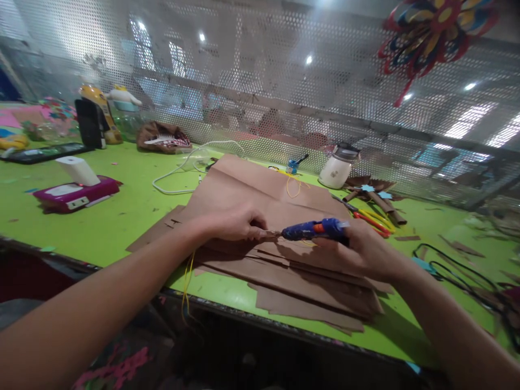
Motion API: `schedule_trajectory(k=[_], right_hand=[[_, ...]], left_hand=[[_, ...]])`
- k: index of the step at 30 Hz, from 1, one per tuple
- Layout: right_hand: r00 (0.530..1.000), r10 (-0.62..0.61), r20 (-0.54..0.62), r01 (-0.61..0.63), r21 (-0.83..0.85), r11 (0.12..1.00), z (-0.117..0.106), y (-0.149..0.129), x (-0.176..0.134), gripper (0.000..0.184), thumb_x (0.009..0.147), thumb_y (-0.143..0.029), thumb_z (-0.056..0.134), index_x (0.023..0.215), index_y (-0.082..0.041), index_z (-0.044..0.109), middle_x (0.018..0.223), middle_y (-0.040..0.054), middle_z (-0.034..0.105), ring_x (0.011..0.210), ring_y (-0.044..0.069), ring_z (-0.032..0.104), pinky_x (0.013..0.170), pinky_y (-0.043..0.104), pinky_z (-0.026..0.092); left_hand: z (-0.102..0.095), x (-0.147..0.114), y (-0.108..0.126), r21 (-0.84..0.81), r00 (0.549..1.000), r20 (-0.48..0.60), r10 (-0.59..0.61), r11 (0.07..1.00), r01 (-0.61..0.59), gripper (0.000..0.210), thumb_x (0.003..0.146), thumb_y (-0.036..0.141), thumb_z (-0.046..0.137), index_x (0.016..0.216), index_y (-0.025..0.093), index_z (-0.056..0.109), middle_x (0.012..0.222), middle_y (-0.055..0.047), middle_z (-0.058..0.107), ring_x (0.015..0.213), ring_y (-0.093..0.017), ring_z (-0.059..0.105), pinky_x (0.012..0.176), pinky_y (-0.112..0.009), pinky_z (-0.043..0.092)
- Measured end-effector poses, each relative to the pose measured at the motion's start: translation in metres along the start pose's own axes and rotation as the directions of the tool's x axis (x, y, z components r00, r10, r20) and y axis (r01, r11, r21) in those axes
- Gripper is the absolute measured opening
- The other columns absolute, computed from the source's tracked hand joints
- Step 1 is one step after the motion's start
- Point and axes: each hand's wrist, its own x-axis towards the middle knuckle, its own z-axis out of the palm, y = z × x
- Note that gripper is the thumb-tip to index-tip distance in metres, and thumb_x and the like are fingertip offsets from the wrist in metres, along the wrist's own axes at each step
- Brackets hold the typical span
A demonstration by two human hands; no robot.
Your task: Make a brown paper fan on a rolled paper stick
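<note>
My right hand [359, 246] is wrapped round the handle of a blue glue gun [311, 229] with an orange patch on its side. The gun's nozzle points left and meets the end of a small brown cardboard strip [270, 235]. That strip is pinched between the thumb and fingers of my left hand [239, 223]. Both hands are over a stack of brown cardboard sheets [320, 290], with a large creased sheet [244, 184] on top. Yellow string [188, 281] hangs from the stack over the table's front edge.
Behind the stack stand a white jar [337, 167] and a small blue pot [292, 165]. Red-and-yellow-handled tools [376, 219] and rolled cardboard pieces [384, 205] lie right. A black cable [467, 273] crosses the right side. A purple power strip [77, 193] sits left, near a white cable [170, 191].
</note>
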Motion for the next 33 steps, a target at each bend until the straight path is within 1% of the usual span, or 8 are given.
schedule_trajectory(k=[2,6,10,16,24,28,30,33], right_hand=[[1.000,-0.005,-0.009,0.006,0.033,0.999,0.000,0.001,0.001,0.020,0.084,-0.030,0.049,0.081,-0.017,0.064,0.060,-0.0008,0.056,0.054,0.011,0.045,0.050,0.022,0.034],[0.999,0.006,-0.048,-0.003,0.068,0.998,0.003,0.001,0.003,0.022,0.084,-0.031,0.050,0.074,-0.016,0.063,0.061,-0.0003,0.056,0.055,0.011,0.046,0.051,0.021,0.035],[1.000,-0.006,-0.026,0.008,0.076,0.997,0.005,0.003,0.004,0.019,0.083,-0.028,0.050,0.082,-0.016,0.065,0.060,-0.0008,0.057,0.054,0.011,0.046,0.051,0.021,0.035],[0.999,0.050,-0.010,-0.049,0.081,0.996,0.002,0.008,0.003,0.020,0.082,-0.027,0.050,0.088,-0.016,0.066,0.067,0.0004,0.062,0.059,0.013,0.052,0.055,0.022,0.039],[0.997,0.075,-0.008,-0.074,0.095,0.993,0.006,0.012,0.005,0.021,0.083,-0.031,0.051,0.088,-0.016,0.066,0.067,0.0010,0.062,0.062,0.014,0.053,0.058,0.024,0.040],[0.995,0.094,0.022,-0.096,0.103,0.990,0.002,0.020,0.001,0.023,0.083,-0.034,0.052,0.085,-0.016,0.066,0.063,0.0006,0.061,0.057,0.013,0.051,0.054,0.024,0.040],[0.994,0.112,0.000,-0.111,0.132,0.985,-0.002,0.025,-0.001,0.025,0.083,-0.038,0.052,0.084,-0.017,0.066,0.064,0.0013,0.061,0.059,0.014,0.053,0.055,0.025,0.041],[0.986,0.145,-0.084,-0.130,0.170,0.977,-0.006,0.032,-0.002,0.030,0.083,-0.043,0.051,0.080,-0.017,0.065,0.070,0.0037,0.063,0.065,0.017,0.056,0.060,0.027,0.044]], left_hand=[[0.000,0.000,-0.001,-0.002,1.000,0.006,-0.001,1.000,0.001,0.023,0.078,0.029,0.051,0.080,0.012,0.066,0.070,-0.002,0.061,0.063,-0.011,0.049,0.057,-0.021,0.033],[0.002,0.003,-0.005,-0.019,1.000,0.006,-0.016,1.000,0.017,0.027,0.078,0.035,0.051,0.082,0.013,0.067,0.070,-0.001,0.060,0.063,-0.011,0.048,0.057,-0.021,0.033],[0.003,0.003,-0.005,-0.042,1.000,0.010,-0.028,0.999,0.028,0.031,0.079,0.039,0.051,0.083,0.013,0.067,0.069,-0.001,0.059,0.062,-0.011,0.047,0.056,-0.021,0.033],[0.002,0.002,-0.002,-0.047,0.999,0.016,-0.028,0.998,0.029,0.031,0.079,0.039,0.050,0.081,0.013,0.066,0.069,-0.001,0.059,0.062,-0.011,0.046,0.057,-0.021,0.033],[0.002,0.001,0.000,-0.040,0.999,0.007,-0.042,0.998,0.043,0.029,0.078,0.036,0.050,0.081,0.012,0.066,0.070,-0.001,0.058,0.064,-0.012,0.047,0.058,-0.022,0.033],[0.000,0.000,0.004,-0.030,0.998,0.025,-0.051,0.998,0.052,0.027,0.078,0.035,0.050,0.080,0.013,0.065,0.071,-0.001,0.059,0.065,-0.012,0.048,0.059,-0.022,0.033],[-0.002,0.000,0.005,-0.014,0.998,0.026,-0.050,0.999,0.050,0.026,0.078,0.035,0.051,0.080,0.013,0.064,0.072,-0.001,0.060,0.066,-0.012,0.048,0.060,-0.022,0.033],[-0.002,-0.001,0.005,0.018,0.999,0.016,-0.044,0.999,0.043,0.025,0.077,0.035,0.051,0.080,0.013,0.064,0.072,-0.002,0.060,0.066,-0.012,0.049,0.060,-0.022,0.033]])
